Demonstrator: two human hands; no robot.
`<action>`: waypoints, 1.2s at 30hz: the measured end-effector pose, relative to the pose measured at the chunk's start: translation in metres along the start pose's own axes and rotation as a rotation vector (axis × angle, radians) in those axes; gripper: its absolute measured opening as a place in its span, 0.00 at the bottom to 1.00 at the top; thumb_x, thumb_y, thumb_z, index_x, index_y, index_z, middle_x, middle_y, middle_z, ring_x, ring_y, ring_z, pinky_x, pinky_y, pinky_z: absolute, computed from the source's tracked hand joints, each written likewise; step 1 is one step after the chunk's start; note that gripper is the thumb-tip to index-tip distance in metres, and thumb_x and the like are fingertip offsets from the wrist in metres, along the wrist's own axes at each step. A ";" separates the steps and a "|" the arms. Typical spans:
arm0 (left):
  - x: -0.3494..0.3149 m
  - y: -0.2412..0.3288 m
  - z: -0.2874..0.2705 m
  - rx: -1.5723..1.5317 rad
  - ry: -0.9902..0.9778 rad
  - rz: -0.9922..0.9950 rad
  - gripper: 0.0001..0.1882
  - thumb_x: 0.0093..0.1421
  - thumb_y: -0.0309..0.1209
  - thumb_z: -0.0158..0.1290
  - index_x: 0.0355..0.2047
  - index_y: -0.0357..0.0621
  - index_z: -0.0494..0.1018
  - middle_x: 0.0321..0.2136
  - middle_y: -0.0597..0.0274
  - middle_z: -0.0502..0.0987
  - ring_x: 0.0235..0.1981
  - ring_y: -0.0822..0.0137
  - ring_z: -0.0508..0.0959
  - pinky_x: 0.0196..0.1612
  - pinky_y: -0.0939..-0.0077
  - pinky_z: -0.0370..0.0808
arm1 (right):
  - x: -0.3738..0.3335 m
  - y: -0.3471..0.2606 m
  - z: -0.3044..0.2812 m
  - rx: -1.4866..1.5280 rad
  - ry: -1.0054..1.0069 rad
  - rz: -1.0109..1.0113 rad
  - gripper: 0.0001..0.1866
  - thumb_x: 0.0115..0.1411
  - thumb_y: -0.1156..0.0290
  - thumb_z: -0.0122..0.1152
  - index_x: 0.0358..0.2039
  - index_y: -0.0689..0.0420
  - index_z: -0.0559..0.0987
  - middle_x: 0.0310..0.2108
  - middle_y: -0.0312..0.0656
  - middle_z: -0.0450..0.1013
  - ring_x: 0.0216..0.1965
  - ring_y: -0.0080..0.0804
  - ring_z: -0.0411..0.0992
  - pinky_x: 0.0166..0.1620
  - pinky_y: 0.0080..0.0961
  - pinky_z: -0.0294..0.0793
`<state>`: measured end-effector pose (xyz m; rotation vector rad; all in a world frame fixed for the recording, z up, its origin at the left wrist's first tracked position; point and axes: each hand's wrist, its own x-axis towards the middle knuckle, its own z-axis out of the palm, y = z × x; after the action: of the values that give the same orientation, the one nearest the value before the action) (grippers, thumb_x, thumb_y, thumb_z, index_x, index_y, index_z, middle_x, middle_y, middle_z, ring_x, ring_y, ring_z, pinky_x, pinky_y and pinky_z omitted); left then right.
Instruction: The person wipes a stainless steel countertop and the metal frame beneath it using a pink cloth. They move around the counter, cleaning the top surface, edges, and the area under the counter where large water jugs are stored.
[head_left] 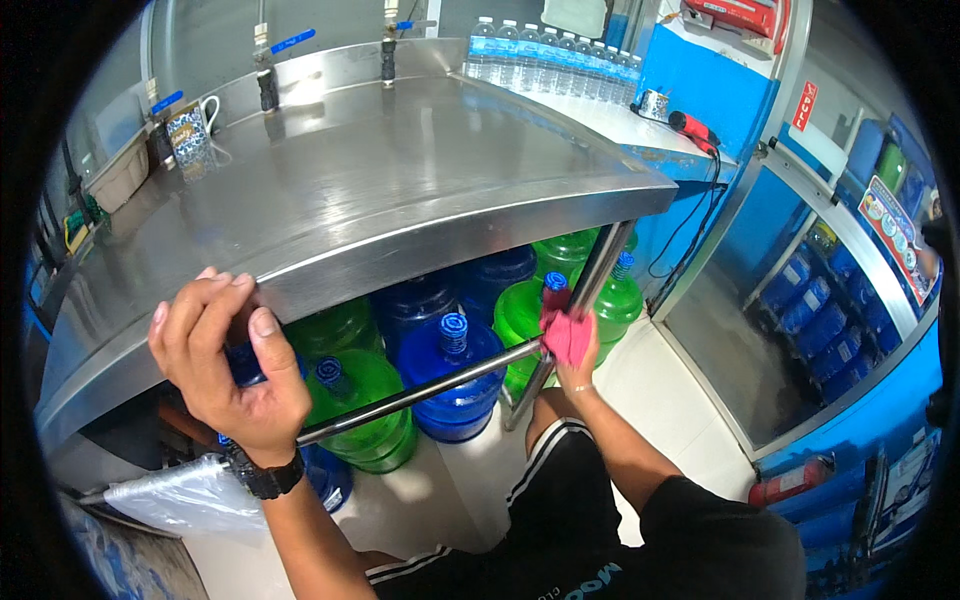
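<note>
My right hand [577, 375] presses a pink cloth [568, 338] against the stainless steel table's leg, where the lower crossbar [430, 398] joins it. The cloth is bunched under my fingers, which it partly hides. My left hand [232, 365] is at the front edge of the steel table [400, 150], with loosely bent fingers, the thumb apart and nothing visible in it. Whether its fingertips touch the edge I cannot tell. A dark watch is on that wrist. Beneath the table stand a blue water jug [450, 385], a green jug [365, 420] and several others with blue caps.
Small water bottles [550, 60] line a white counter at the back, near a red-and-black power tool [693, 130] with a hanging cord. Taps [265, 75] and a patterned mug [192, 135] are along the table's back. A glass door [790, 300] stands right; a plastic bundle [180, 497] lies lower left.
</note>
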<state>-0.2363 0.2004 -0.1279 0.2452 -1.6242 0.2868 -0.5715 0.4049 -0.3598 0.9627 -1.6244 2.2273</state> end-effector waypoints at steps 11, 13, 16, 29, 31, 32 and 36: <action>-0.007 -0.012 0.000 0.025 -0.007 0.059 0.15 0.60 0.27 0.57 0.47 0.42 0.80 0.44 0.55 0.82 0.50 0.56 0.81 0.67 0.58 0.61 | 0.132 0.000 -0.063 -1.078 -0.094 -0.625 0.19 0.71 0.64 0.58 0.59 0.57 0.77 0.51 0.51 0.77 0.49 0.48 0.76 0.50 0.40 0.76; -0.009 -0.015 0.005 0.040 0.027 0.076 0.14 0.60 0.28 0.56 0.47 0.42 0.80 0.44 0.56 0.82 0.50 0.57 0.81 0.66 0.57 0.62 | 0.114 0.002 -0.052 -0.702 -0.103 -0.404 0.20 0.70 0.64 0.59 0.59 0.58 0.76 0.50 0.48 0.77 0.48 0.43 0.77 0.49 0.37 0.77; -0.009 -0.019 0.012 0.039 0.072 0.109 0.14 0.61 0.29 0.56 0.46 0.42 0.80 0.43 0.56 0.82 0.49 0.57 0.81 0.66 0.57 0.62 | 0.053 0.012 -0.024 -0.304 0.070 -0.216 0.24 0.65 0.68 0.66 0.59 0.59 0.74 0.46 0.42 0.77 0.45 0.36 0.77 0.47 0.35 0.77; -0.008 -0.026 0.005 0.007 0.011 0.163 0.13 0.63 0.27 0.57 0.48 0.41 0.80 0.45 0.56 0.83 0.51 0.57 0.81 0.64 0.58 0.65 | 0.138 -0.104 0.008 -0.526 0.052 -0.544 0.16 0.62 0.75 0.64 0.50 0.63 0.78 0.39 0.43 0.82 0.35 0.27 0.78 0.38 0.28 0.77; -0.010 -0.027 0.005 0.002 0.035 0.159 0.13 0.62 0.26 0.58 0.47 0.42 0.81 0.44 0.56 0.84 0.51 0.58 0.81 0.64 0.59 0.64 | 0.126 -0.087 0.006 -0.418 0.085 -0.518 0.19 0.65 0.74 0.60 0.56 0.62 0.75 0.40 0.46 0.81 0.35 0.30 0.79 0.35 0.28 0.79; -0.010 -0.028 0.005 0.017 0.031 0.143 0.13 0.62 0.26 0.58 0.48 0.42 0.81 0.44 0.57 0.84 0.51 0.59 0.81 0.64 0.59 0.64 | 0.109 -0.070 0.007 -0.253 0.122 -0.388 0.19 0.67 0.75 0.58 0.58 0.61 0.74 0.40 0.48 0.81 0.35 0.31 0.80 0.33 0.27 0.80; -0.011 -0.030 0.006 0.026 0.033 0.174 0.14 0.62 0.27 0.58 0.48 0.43 0.81 0.44 0.58 0.84 0.51 0.61 0.80 0.64 0.61 0.64 | 0.009 0.003 -0.005 0.353 0.017 0.210 0.16 0.74 0.66 0.48 0.58 0.60 0.70 0.41 0.51 0.79 0.32 0.39 0.79 0.29 0.31 0.80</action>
<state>-0.2315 0.1703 -0.1381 0.1180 -1.6120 0.4434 -0.5818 0.4065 -0.3568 0.8804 -1.4082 2.7223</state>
